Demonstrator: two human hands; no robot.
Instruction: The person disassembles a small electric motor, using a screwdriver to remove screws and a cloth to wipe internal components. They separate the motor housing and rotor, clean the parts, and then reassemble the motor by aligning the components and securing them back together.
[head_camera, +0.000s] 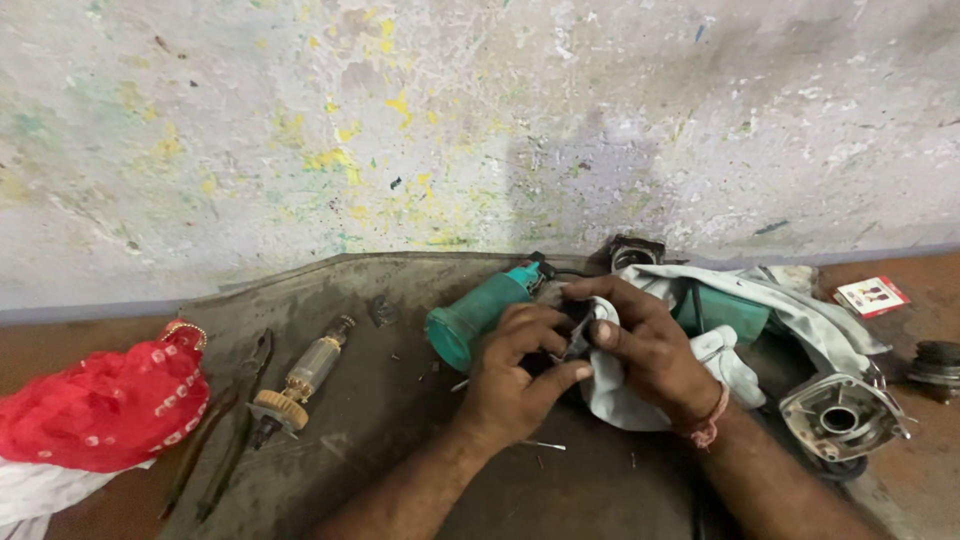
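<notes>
- A dark, greasy mat (330, 440) lies on the floor against a paint-spattered wall (480, 120), and most of the parts sit on it.
- No true container shows. The nearest to one is the teal tool body (478, 312), a hollow tube lying near the back edge of the mat with its open round end turned toward the left; what is inside it cannot be made out.
- A grey metal gear housing (840, 415) rests at the right edge of the mat, its cupped side facing up with a round hole at the centre.
- The left hand (515, 375) has its fingers (560, 378) curled together around a small dark part (572, 340), which sits in the middle of the mat just right of the teal tool body.
- The right hand (650, 350) presses a white rag (620, 395) against that same part; its fingers are bent and closed on the cloth, thumb on top. A red thread circles the wrist.
- The rag spreads from under both hands toward the right, over a second teal piece (725, 310).
- A motor rotor (305, 375) with copper windings and a toothed wheel lies on the left half of the mat, well apart from the hands.
- Pliers (235, 420) lie just left of the rotor, near the left edge.
- A red dotted cloth (105, 405) is bunched on the floor beyond the left edge of the mat.
- A small red and white card (872, 295) lies on the floor at the far right.
</notes>
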